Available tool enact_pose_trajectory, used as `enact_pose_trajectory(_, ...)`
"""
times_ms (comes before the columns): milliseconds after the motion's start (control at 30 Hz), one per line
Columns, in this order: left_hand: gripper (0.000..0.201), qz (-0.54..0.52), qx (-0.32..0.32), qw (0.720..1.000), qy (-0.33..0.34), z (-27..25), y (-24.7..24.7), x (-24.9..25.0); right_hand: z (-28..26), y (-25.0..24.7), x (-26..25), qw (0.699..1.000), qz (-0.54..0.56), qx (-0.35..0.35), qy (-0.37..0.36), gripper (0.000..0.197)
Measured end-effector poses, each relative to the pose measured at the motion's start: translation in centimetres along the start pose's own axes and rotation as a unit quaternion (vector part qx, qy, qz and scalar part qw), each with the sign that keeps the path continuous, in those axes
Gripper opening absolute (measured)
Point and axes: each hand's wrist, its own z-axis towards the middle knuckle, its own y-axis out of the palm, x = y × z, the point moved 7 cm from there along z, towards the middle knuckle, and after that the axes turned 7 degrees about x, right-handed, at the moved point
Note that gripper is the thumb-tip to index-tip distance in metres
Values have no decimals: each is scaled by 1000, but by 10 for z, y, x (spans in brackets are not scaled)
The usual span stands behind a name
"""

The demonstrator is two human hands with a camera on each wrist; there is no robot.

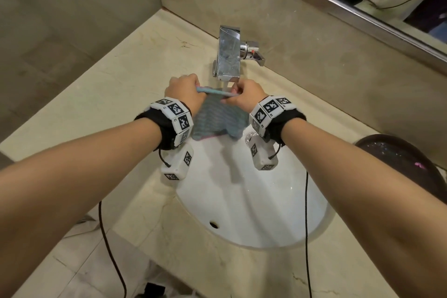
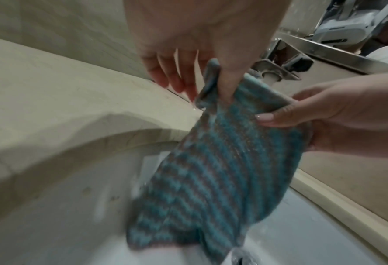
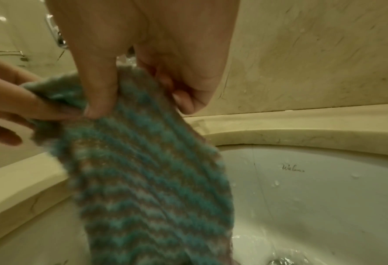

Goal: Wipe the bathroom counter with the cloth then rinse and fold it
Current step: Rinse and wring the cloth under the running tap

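Overhead, both hands pinch cloth above marble counter's sink.

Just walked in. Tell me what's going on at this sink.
A person is rinsing a striped blue cloth under the chrome faucet. The left hand and the right hand each pinch the cloth's top edge and hold it stretched between them, so the rest hangs down into the white sink. A thin stream of water runs from the spout onto the cloth. The cloth is not yet folded.
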Motion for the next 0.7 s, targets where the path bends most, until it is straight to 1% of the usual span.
enact_pose_trajectory(33,18,14,10,1000,0,0,1,1,-2,2,0,1000,-8,-23,-10,38)
enact_pose_trajectory(67,20,10,11,1000,-9,-1,2,1,-4,5,1,999,-10,-50,-15,36)
enact_pose_trajectory(100,17,-7,6,1000,-21,-2,6,1,-6,8,2,997,-6,-76,-18,34)
enact_pose_trajectory(167,5,-65,-19,997,-45,-4,16,3,-13,11,4,993,4,-114,-25,29)
enact_pose_trajectory(200,3,-99,-32,993,-53,-5,21,5,-17,12,4,991,16,-134,-24,25)
enact_pose_trajectory(300,7,-204,-53,976,-57,-6,31,7,-28,17,9,981,44,-188,-11,10)
enact_pose_trajectory(333,9,-232,-63,969,-54,-6,32,8,-27,17,12,981,47,-186,-5,9)
enact_pose_trajectory(367,13,-258,-78,962,-51,-6,34,8,-24,16,14,985,52,-167,0,8)
enact_pose_trajectory(433,26,-310,-119,942,-45,-9,36,9,-12,7,18,995,54,-82,2,6)
enact_pose_trajectory(467,33,-331,-136,933,-41,-10,36,10,-6,3,20,998,44,-42,-3,10)
enact_pose_trajectory(500,38,-345,-148,926,-36,-12,35,11,-2,1,20,999,33,-23,-11,21)
enact_pose_trajectory(567,40,-361,-172,916,-30,-14,33,15,1,6,16,998,21,-39,-33,48)
enact_pose_trajectory(600,39,-368,-183,911,-29,-16,32,17,0,11,13,997,14,-56,-44,54)
enact_pose_trajectory(633,38,-373,-192,907,-28,-17,31,18,-1,15,10,996,3,-70,-52,53)
enact_pose_trajectory(700,36,-370,-209,905,-19,-19,31,20,0,19,9,994,-31,-88,-52,44)
